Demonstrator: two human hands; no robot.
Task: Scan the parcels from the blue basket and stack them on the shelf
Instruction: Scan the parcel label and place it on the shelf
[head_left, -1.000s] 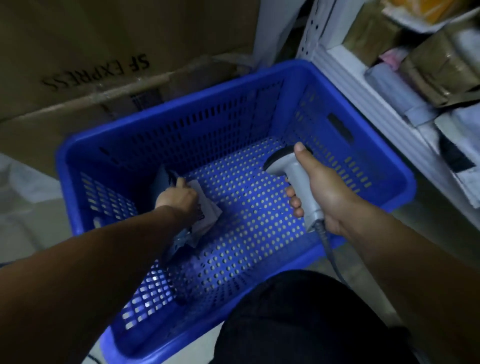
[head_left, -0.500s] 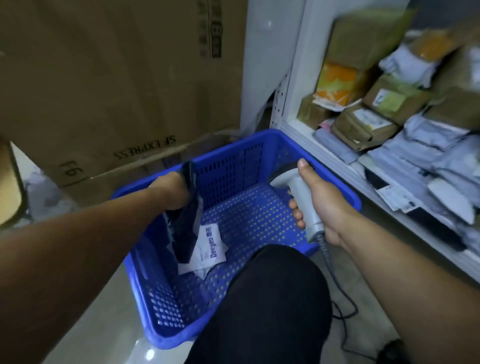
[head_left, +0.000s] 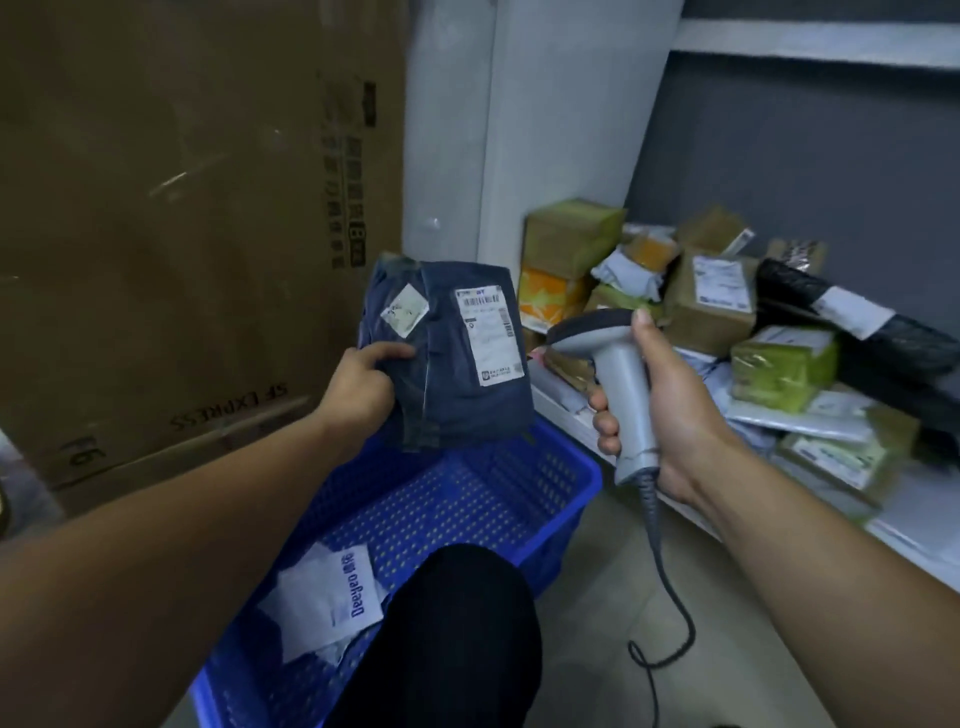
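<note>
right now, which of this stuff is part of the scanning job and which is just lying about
Job: dark blue parcel in left hand; barcode scanner in right hand; blue basket; white Deeyeo parcel; shelf.
Lying about: SF Express carton; black wrapped roll; green box.

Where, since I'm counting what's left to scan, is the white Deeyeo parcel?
Head view, lower left: the white Deeyeo parcel lies inside the blue basket, beside the dark knee.

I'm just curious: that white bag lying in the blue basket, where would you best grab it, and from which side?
Probably from above, pinching its loose far edge. The white bag lies flat and crumpled in the blue basket, with the near wall and the person's knee crowding its near side, so only the top is open.
</note>
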